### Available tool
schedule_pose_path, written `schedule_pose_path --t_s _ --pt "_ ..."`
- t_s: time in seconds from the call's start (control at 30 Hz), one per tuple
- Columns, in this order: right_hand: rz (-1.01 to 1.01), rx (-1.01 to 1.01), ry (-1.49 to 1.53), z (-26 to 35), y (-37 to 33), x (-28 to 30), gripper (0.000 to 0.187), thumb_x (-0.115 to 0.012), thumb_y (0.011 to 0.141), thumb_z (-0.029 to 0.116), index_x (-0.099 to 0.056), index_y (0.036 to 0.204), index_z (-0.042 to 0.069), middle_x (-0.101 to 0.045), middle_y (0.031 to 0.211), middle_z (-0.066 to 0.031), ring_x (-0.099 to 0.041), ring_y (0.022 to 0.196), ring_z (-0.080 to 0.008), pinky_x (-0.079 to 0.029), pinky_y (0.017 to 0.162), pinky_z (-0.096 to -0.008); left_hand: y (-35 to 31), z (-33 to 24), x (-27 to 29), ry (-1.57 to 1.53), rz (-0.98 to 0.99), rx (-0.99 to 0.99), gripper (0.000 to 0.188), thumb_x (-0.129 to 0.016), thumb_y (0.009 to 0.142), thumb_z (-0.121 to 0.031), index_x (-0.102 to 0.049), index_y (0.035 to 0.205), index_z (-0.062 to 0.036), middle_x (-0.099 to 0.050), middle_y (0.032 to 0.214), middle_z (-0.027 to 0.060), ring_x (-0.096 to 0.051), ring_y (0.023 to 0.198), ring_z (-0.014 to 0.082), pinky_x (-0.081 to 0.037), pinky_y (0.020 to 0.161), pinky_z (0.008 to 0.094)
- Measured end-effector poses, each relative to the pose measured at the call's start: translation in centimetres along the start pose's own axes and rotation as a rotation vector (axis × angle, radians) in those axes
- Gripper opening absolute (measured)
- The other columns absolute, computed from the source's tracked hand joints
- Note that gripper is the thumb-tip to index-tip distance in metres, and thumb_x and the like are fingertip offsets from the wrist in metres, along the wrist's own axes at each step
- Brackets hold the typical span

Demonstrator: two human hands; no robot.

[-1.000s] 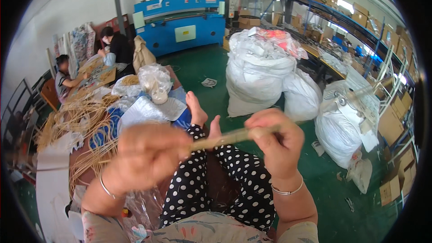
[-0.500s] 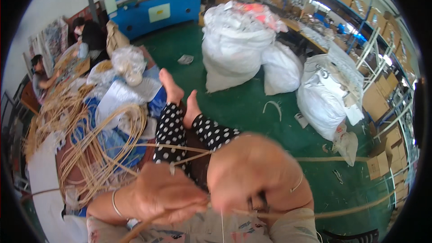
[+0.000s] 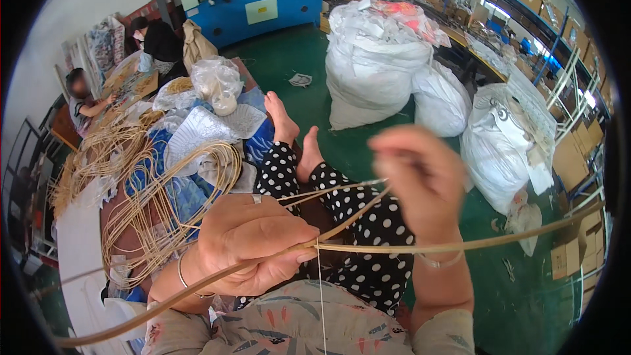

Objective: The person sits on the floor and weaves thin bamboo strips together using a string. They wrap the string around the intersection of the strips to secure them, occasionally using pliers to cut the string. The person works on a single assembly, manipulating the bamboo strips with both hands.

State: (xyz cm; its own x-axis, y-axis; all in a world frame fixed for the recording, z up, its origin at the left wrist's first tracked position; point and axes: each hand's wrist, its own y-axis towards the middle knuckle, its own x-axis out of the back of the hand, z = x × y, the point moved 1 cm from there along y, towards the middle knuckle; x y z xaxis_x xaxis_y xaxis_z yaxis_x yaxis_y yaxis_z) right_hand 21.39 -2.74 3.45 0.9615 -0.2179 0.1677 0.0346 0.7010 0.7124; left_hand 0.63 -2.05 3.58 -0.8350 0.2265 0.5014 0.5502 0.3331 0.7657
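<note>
My left hand (image 3: 256,243) pinches a long, pale cane strip (image 3: 407,248) where strips cross, thumb and forefinger pressed together. That strip bows from the lower left across to the far right. A thin white thread (image 3: 321,302) hangs from the crossing. Another, shorter cane piece (image 3: 358,213) runs from the pinch up towards my right hand (image 3: 424,174). This hand is raised right of the crossing, smeared by motion, its fingers curled in; what they hold cannot be made out. The ends of thin strips lie close beside it.
Loops of cane (image 3: 197,184) lie on the table at left with a white fan-shaped piece (image 3: 204,138) and a clear plastic bag (image 3: 217,82). Two people work beyond. Bare feet (image 3: 282,118) and dotted trousers (image 3: 374,263) are ahead. White sacks (image 3: 374,72) and a blue machine (image 3: 256,13) stand farther off.
My right hand has moved up and away to the right from beside my left hand. The cane crossing at my left fingertips now shows plainly. The view has shifted.
</note>
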Motion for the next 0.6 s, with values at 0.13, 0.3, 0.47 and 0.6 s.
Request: schedule_pose_path --t_s 0.13,0.3,0.47,0.6 --pt "0.095 0.195 -0.044 0.6 -4.7 -0.6 0.008 -0.056 0.079 0.002 -0.058 0.083 -0.004 -0.058 0.070 -0.0063 -0.050 0.055 -0.0071 -0.039 0.051 -0.0202 0.1 0.1 0.4 0.082 -0.093 -0.029 0.014 -0.067 0.075 -0.012 -0.061 0.082 -0.0027 -0.060 0.062 0.0063 -0.056 0.047 0.0193 -0.039 0.039 0.0272" --pt "0.245 -0.177 0.486 0.8 -5.1 -4.2 0.014 -0.059 0.081 0.003 -0.057 0.094 -0.002 -0.058 0.071 -0.0083 -0.052 0.053 -0.0134 -0.040 0.049 -0.0238 0.3 0.1 -0.5 0.096 -0.118 -0.064 0.014 -0.067 0.074 -0.012 -0.062 0.083 -0.0025 -0.060 0.063 0.0065 -0.055 0.047 0.0186 -0.039 0.038 0.0268" --pt "0.193 0.130 0.310 1.6 -5.3 -3.4 0.018 -0.060 0.078 -0.001 -0.057 0.096 -0.002 -0.060 0.077 -0.0096 -0.054 0.056 -0.0206 -0.042 0.050 -0.0286 -0.3 -0.3 -0.7 0.165 -0.057 -0.071 0.013 -0.065 0.076 -0.013 -0.059 0.082 -0.0022 -0.058 0.062 0.0065 -0.055 0.048 0.0187 -0.040 0.041 0.0275" --pt "0.262 0.164 0.239 3.5 -5.0 -2.2 0.026 -0.063 0.078 0.010 -0.056 0.100 -0.001 -0.062 0.084 -0.0127 -0.059 0.062 -0.0251 -0.046 0.055 -0.0298 0.0 -0.6 -0.9 0.114 -0.119 -0.083 0.012 -0.063 0.076 -0.011 -0.058 0.082 -0.0023 -0.057 0.059 0.0063 -0.053 0.046 0.0189 -0.040 0.041 0.0279"
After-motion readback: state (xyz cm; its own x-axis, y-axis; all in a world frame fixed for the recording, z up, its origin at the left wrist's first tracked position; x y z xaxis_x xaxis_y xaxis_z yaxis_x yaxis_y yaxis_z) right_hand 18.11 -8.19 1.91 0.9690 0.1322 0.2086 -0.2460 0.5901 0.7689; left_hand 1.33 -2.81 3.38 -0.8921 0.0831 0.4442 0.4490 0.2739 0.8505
